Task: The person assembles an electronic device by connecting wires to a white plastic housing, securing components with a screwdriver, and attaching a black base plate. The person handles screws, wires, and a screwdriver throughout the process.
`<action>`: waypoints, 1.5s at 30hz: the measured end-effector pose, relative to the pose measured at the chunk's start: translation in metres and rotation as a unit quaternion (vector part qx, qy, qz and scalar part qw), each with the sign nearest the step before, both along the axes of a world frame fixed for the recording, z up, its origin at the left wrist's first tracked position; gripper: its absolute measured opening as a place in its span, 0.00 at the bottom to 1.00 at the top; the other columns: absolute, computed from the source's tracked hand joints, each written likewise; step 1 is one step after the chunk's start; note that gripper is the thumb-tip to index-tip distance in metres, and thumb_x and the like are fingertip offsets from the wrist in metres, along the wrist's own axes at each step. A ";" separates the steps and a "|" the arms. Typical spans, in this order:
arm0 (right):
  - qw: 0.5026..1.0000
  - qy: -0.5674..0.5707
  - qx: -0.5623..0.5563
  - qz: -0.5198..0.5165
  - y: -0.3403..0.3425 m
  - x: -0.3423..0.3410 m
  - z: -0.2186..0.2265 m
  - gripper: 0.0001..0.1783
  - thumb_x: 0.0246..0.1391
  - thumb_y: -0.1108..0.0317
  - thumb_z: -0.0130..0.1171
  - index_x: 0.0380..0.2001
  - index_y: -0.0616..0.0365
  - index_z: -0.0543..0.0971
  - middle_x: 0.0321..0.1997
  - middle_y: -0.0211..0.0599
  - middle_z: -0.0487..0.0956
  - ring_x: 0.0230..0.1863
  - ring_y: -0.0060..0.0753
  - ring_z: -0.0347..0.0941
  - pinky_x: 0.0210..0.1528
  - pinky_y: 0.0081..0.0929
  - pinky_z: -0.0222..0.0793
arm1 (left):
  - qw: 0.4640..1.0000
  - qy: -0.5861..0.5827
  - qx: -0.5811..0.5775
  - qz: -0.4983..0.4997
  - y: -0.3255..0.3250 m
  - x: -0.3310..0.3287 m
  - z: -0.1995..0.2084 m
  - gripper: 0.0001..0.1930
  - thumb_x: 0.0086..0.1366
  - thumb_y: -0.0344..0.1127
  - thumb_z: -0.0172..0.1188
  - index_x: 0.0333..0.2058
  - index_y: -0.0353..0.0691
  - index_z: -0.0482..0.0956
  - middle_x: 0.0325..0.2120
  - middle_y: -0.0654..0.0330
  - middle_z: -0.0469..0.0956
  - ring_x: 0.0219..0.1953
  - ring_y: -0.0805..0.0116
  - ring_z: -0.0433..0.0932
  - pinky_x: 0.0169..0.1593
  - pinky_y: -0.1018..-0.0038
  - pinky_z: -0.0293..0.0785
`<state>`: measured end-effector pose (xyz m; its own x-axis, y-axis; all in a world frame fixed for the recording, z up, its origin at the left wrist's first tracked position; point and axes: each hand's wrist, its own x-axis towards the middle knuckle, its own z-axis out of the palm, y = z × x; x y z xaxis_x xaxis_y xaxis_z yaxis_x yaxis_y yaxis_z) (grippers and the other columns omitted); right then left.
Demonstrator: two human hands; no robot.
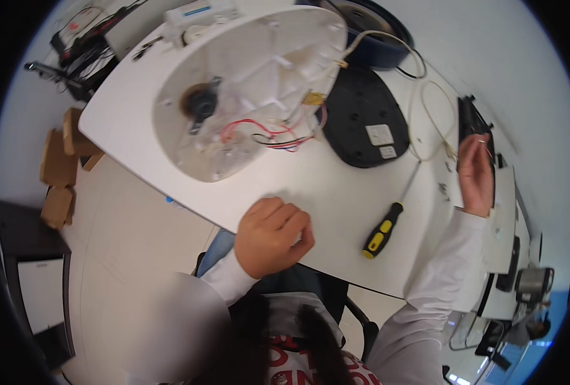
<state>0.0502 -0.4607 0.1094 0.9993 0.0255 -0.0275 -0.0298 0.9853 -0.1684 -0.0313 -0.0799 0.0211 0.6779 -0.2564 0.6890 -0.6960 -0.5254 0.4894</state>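
Note:
My left hand [274, 232] is curled closed at the near edge of the white table; whatever may be inside it is hidden. Far to the right, my right hand [476, 174] pinches something tiny and pale at its fingertips, too small to name, beside a long black object [469, 119]. A white plastic housing shell [269, 67] lies hollow side up on the table, with red and black wires [269, 131] and a dark round part [200, 102] inside. Next to it is a black rounded base plate [355, 96] with white labels. Between my hands lies a black and yellow screwdriver [382, 232].
A dark blue rounded container [381, 38] stands at the back. A pale cable [426, 102] loops across the table, near small metal bits [444, 190]. Cardboard boxes [59, 167] and a dark cabinet [38, 282] stand on the left floor. A person [532, 328] is far right.

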 end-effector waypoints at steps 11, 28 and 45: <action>0.921 -0.027 -0.388 -0.011 0.093 -0.043 -0.023 0.22 0.60 0.68 0.54 0.55 0.63 0.65 0.43 0.32 0.71 0.44 0.24 0.68 0.48 0.12 0.73 | 0.926 -0.155 -0.302 0.167 0.039 -0.007 -0.009 0.22 0.47 0.25 0.60 0.44 0.36 0.69 0.42 0.56 0.70 0.41 0.62 0.71 0.46 0.66 0.69; 0.698 -0.104 -0.699 -0.117 0.258 -0.114 -0.038 0.11 0.44 0.85 0.61 0.31 0.61 0.80 0.35 0.38 0.80 0.37 0.33 0.78 0.38 0.23 0.73 | 0.937 0.047 -0.294 0.181 0.072 0.033 0.014 0.28 0.59 0.27 0.62 0.56 0.30 0.62 0.52 0.54 0.69 0.52 0.65 0.70 0.56 0.70 0.64; 0.675 -0.135 -0.720 -0.088 0.254 -0.116 -0.073 0.14 0.42 0.83 0.61 0.34 0.57 0.79 0.34 0.36 0.78 0.33 0.37 0.75 0.32 0.26 0.72 | 0.918 0.060 -0.309 0.243 0.061 0.034 0.011 0.10 0.62 0.34 0.60 0.36 0.33 0.73 0.29 0.63 0.77 0.31 0.79 0.71 0.38 0.81 0.65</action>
